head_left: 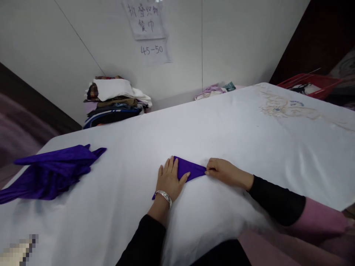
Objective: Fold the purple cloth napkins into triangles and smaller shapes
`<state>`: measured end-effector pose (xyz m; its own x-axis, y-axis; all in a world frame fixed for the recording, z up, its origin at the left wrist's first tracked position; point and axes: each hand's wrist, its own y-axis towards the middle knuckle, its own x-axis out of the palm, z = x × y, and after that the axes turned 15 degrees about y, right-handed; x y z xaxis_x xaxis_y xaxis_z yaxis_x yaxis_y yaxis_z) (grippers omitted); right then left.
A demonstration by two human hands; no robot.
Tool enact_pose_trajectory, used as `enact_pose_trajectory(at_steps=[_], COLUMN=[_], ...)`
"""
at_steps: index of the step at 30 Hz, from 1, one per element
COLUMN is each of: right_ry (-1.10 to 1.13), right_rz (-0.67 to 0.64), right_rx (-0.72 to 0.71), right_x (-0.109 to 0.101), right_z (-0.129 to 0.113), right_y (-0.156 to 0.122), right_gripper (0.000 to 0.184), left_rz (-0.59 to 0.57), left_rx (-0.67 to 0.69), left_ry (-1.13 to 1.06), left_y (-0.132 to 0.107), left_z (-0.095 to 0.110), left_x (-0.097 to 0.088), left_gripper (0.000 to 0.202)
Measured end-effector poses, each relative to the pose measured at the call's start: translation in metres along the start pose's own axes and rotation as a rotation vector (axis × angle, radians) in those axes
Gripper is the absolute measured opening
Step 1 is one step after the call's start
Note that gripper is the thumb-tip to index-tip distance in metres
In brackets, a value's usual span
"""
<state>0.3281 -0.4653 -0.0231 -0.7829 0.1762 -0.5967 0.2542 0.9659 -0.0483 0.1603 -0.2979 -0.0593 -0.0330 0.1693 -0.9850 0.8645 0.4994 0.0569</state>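
A folded purple cloth napkin (188, 168) lies on the white table cover (124, 162) in front of me, narrowing to a point on its right. My left hand (169, 179), with a silver bracelet at the wrist, rests flat on the napkin with its fingers stretched out and hides part of it. One corner of the cloth shows below that wrist. At the right tip, my right hand (220, 170) pinches the napkin between thumb and fingers.
Loose purple cloths (55, 171) lie crumpled at the left. Behind the table are a stack of folded clothes (113, 99), some pinkish fabric (212, 90) and a red basket (310, 83). Handwritten paper signs (146, 22) hang on the wall. Embroidery (280, 107) decorates the cover's far right.
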Motion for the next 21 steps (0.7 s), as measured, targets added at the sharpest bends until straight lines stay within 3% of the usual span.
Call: enact_pose_trajectory(at_steps=[13,21], right_ry=[-0.224,-0.209], right_rz=[0.055,0.113], right_rx=[0.094,0.116], right_x=[0.0027,0.0073], right_z=[-0.0029,-0.0017], right_y=[0.0000,-0.0057], right_gripper=[0.016,0.005], left_rz=[-0.020,-0.007], left_rx=[-0.004,-0.002], left_ry=[-0.021,-0.020], left_y=[0.0004,0.0007], left_z=[0.0005,0.0001], left_x=[-0.0020,-0.0007], left_gripper=[0.074,0.074])
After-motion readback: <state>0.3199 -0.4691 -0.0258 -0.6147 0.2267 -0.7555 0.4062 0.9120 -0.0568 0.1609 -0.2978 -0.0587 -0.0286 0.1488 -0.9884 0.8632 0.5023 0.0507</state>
